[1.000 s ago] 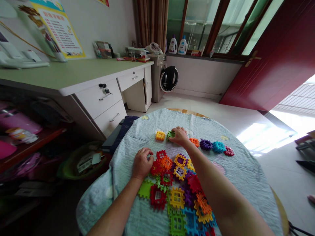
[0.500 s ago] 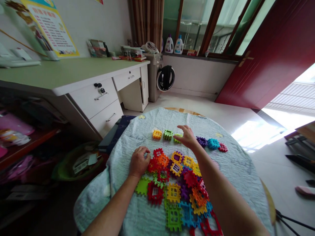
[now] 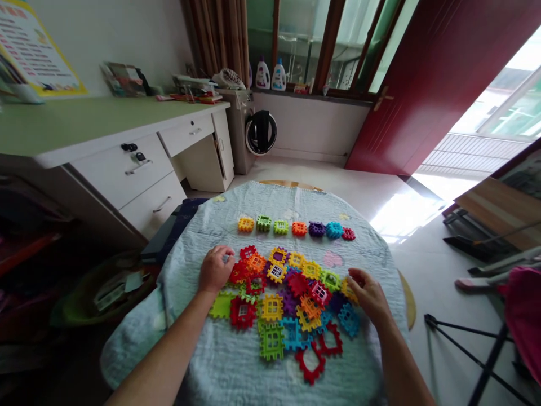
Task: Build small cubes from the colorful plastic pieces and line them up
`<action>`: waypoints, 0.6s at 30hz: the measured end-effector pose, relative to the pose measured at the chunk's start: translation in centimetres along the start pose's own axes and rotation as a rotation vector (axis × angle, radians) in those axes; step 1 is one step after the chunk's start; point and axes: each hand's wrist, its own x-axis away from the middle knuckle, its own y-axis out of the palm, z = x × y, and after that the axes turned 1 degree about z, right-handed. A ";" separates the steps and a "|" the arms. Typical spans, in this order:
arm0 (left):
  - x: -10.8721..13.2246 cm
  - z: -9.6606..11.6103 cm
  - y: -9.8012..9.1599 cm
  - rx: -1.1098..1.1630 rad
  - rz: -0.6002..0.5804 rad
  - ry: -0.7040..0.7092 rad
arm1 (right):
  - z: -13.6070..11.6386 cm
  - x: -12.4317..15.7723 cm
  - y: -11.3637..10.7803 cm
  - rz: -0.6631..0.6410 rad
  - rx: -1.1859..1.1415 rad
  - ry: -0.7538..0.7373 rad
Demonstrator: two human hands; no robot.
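Observation:
My left hand (image 3: 216, 268) rests on the cloth at the left edge of a heap of toothed plastic building squares, fingers loosely bent and apart, holding nothing visible. Beside it lie red squares (image 3: 247, 252) and an orange square (image 3: 256, 262). At the heap's right edge, my right hand (image 3: 368, 293) has its thumb and fingers on a yellow square (image 3: 348, 291), partly hidden by them. A blue square (image 3: 349, 320) lies just below that hand. Beyond the heap stands a row of small assembled cubes, among them an orange cube (image 3: 299, 228) and a purple cube (image 3: 316, 229).
A pale blue cloth (image 3: 203, 344) covers the round table. To the left stands a desk with drawers (image 3: 143, 169); a washing machine (image 3: 240, 132) with its door open is behind. Thin black stand legs (image 3: 469, 330) are at the right, near the table.
My right hand has moved from the cube row back to the right side of the heap. The orange cube it covered now shows in the row. My view has shifted right.

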 end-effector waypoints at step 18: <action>-0.2 0.3 0.0 -0.050 0.014 -0.006 | -1.2 2.0 1.0 0.145 0.077 -0.197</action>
